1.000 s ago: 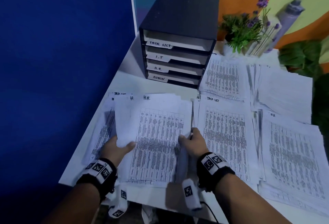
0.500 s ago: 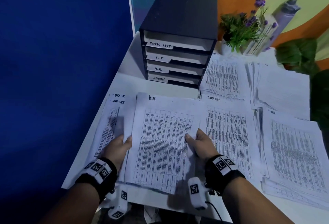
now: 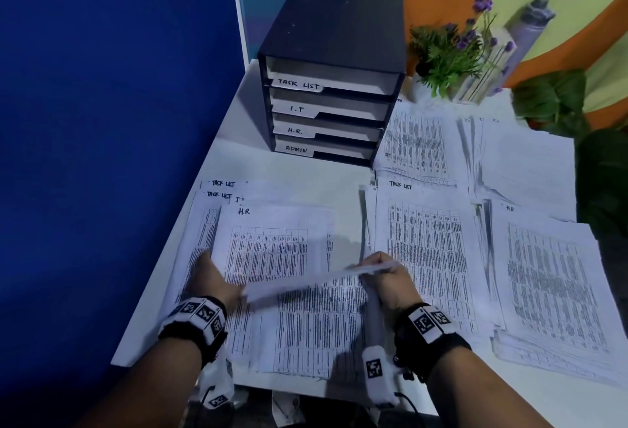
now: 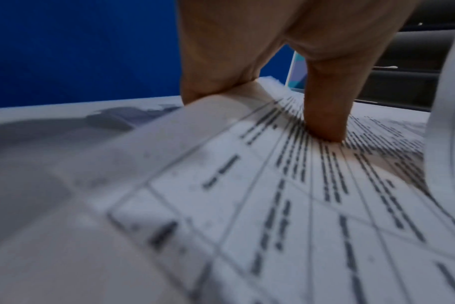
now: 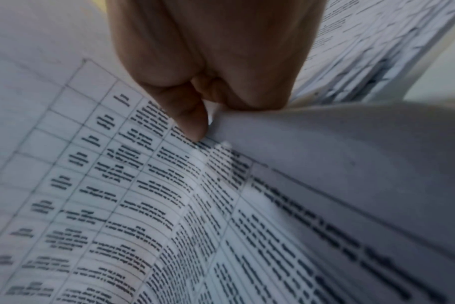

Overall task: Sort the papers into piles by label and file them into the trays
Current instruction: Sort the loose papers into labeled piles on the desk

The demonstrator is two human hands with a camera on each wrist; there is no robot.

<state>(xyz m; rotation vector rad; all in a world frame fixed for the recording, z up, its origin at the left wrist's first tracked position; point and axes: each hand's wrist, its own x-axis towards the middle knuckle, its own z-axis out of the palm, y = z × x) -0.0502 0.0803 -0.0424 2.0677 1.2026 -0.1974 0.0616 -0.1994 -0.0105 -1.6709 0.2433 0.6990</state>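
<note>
A loose pile of printed sheets point(image 3: 268, 250) lies in front of me, its top visible sheet marked "H.R". My left hand point(image 3: 217, 274) grips the pile's left edge; the left wrist view shows the thumb point(image 4: 325, 123) pressing on the print and the fingers point(image 4: 195, 90) curled under the edge. My right hand point(image 3: 380, 268) pinches the right edge of one sheet point(image 3: 306, 283) and holds it raised, almost edge-on across the pile. The same sheet point(image 5: 351, 154) shows its blank side in the right wrist view. The black tray unit point(image 3: 333, 26), labelled TASK LIST, I.T, H.R. and ADMIN, stands behind.
Sorted piles lie to the right: a TASK LIST pile point(image 3: 428, 257), an H.R. pile point(image 3: 550, 291) and two more behind point(image 3: 418, 145), point(image 3: 523, 159). A potted plant point(image 3: 448, 53) and a grey roll point(image 3: 530, 26) stand at the back. A blue wall point(image 3: 102, 121) borders the white table point(image 3: 299, 176).
Both hands were holding the pile flat by its sides. Now the right hand has raised one sheet's right edge off the pile, and the sheet tilts up toward the left.
</note>
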